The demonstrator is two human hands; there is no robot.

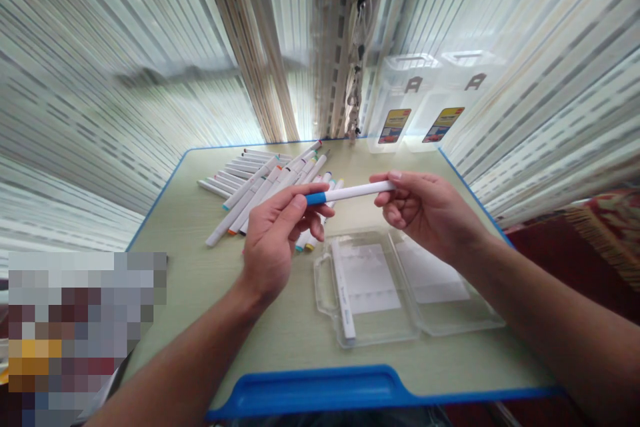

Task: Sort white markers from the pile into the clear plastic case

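Mostly white, blue-ended marker (350,192)

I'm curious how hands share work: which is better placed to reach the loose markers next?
Probably the left hand: it is closer to the loose markers; the right hand is farther. Both hold a blue-ended marker, so the left must first let go.

Looks like home: striped curtains (165,27) all round, fringed patterned rug (613,227) at right, 1 blue-edged table (175,220).
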